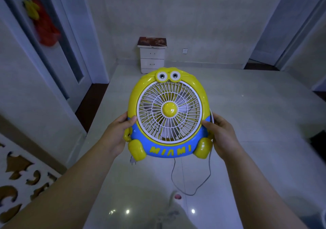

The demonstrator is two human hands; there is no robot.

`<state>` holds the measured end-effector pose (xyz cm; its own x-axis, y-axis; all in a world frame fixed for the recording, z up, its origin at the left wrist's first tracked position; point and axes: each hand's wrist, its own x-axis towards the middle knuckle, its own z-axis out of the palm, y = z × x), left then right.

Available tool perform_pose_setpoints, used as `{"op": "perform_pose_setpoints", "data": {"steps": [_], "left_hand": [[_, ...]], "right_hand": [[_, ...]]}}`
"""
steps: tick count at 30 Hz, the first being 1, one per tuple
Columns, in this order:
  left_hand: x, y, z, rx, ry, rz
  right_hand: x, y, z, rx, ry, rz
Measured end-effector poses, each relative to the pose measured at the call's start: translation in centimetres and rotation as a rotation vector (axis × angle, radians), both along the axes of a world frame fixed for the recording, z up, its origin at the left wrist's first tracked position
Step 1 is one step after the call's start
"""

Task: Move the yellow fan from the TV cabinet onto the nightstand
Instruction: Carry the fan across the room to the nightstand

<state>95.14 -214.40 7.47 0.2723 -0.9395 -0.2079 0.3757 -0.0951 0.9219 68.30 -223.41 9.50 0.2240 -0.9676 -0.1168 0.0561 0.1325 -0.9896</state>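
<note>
Currently held: the yellow fan (169,113) is in the air in front of the person, grille facing the camera, clear of any furniture.
Left hand: the left hand (117,133) clasps the fan's lower left edge, thumb on the front by the blue band, fingers hidden behind the body.
Right hand: the right hand (219,137) clasps the lower right edge the same way, thumb on the front rim.
Destination: the nightstand (152,56) stands against the far wall, well apart from the fan; its reddish top looks bare.
Cord: the power cord (192,181) hangs from the fan's right side in a loose loop low toward the glossy floor (247,122), and the plug (132,160) dangles under the left foot.
Trip risk: judging by the slack, a foot could likely catch the loop on the walk and jerk the fan out of the grip.
Grip risk: both holds sit low on smooth plastic, so the heavier top could tip forward if either thumb slips.
Placement risk: the nightstand top looks narrow; setting the feet near its edge, or letting the cord's weight pull sideways, could topple the fan.
</note>
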Motion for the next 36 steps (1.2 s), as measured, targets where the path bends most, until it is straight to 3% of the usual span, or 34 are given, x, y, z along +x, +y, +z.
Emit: {"op": "perform_pose_setpoints", "data": {"steps": [23,36], "left_hand": [[0.1,-24.3,0.9,-0.019,0.059,0.14],[3.3,-32.6,-0.5,0.023,0.092,0.189]], "right_hand": [[1.5,-27.4,1.6,0.027,-0.054,0.063],[5.2,-36.7,0.2,0.093,-0.049,0.075]]}}
